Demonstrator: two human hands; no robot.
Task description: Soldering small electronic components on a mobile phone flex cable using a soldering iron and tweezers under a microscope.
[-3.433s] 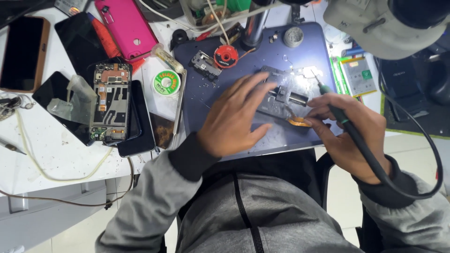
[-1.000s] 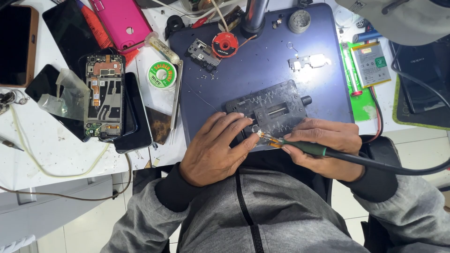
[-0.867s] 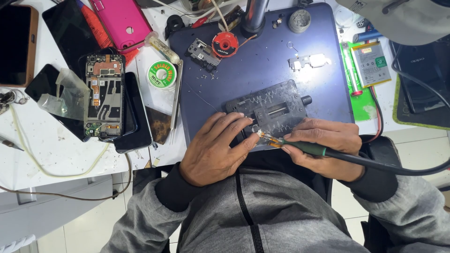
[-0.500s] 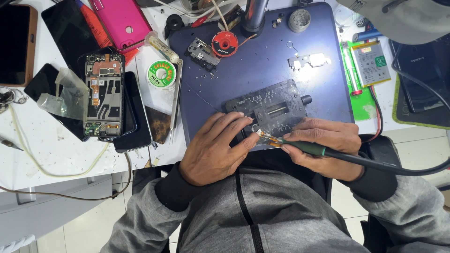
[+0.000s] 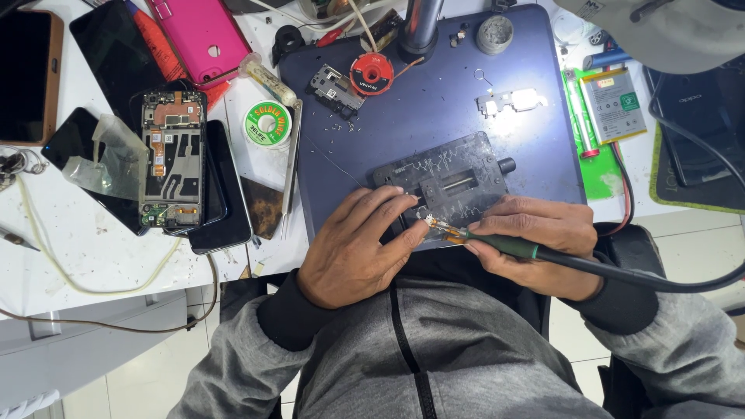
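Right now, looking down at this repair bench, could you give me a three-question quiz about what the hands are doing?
1. True or false: the right hand grips a green-handled soldering iron.
2. What does the left hand rest on? A) pink phone case B) dark holder jig C) solder spool
3. Fill in: the opened phone lies to the ____ of the blue mat.

Key: 1 true; 2 B; 3 left.
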